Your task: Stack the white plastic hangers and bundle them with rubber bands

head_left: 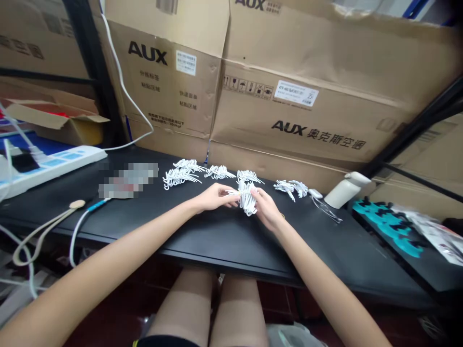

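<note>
A bundle of white wire hooks (248, 201) is held up over the black table in front of me. My right hand (266, 206) is closed around its right side. From the left, my left hand (217, 197) pinches at the bundle, where thin white ends stick out between the fingers. Just behind my hands lies another pile of white hooks (248, 176). More hook piles (219, 172) rest to the left of it, including a larger double pile (181, 177). Two small bundles (285, 188) lie to the right of my hands.
Large cardboard boxes (289, 115) wall off the back of the black table (217, 236). At right stand a white bottle (347, 189), a thin cable (325, 205) and turquoise parts (388, 226). A power strip (54, 168), a white cord (81, 221) and a blurred packet (130, 180) lie left.
</note>
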